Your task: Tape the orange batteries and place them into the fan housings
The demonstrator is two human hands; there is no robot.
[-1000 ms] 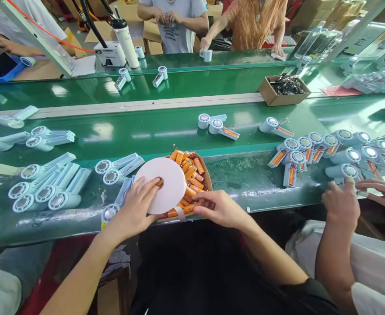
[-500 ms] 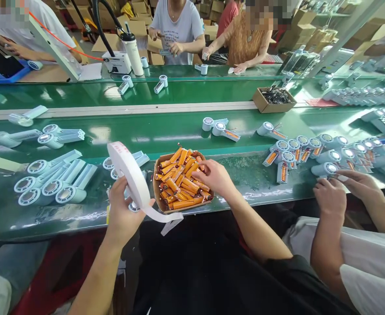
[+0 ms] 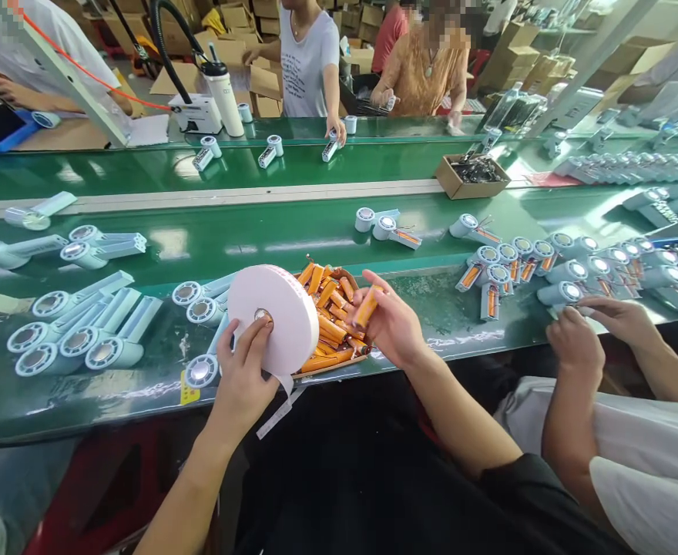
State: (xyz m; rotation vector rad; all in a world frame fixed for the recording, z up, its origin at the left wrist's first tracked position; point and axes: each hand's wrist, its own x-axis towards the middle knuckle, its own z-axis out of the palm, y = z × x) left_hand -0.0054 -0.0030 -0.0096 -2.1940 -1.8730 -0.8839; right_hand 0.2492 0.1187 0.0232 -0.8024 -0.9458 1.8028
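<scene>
My left hand (image 3: 245, 378) grips a large white roll of tape (image 3: 286, 324), its flat side turned up toward me and a loose strip hanging below. In my right hand (image 3: 397, 327) is an orange battery cell (image 3: 367, 307), held between thumb and fingers above the right side of a cardboard box (image 3: 339, 365). Many more orange batteries (image 3: 330, 327) with thin wires fill that box, and the roll covers its left part. Just left of the roll lie several light-blue fan housings (image 3: 201, 371), partly hidden by the roll and my left hand.
More light-blue housings (image 3: 105, 347) lie at the left; others with orange batteries inside (image 3: 492, 289) crowd the right. A co-worker's hands (image 3: 582, 331) work close on my right. Across the green belt (image 3: 229, 231) stand other people and a box of dark parts (image 3: 471, 181).
My right hand has lifted a battery out of the box. My left hand has moved right and turned the roll flat-side up. Across the belt, a co-worker's hand has reached a housing.
</scene>
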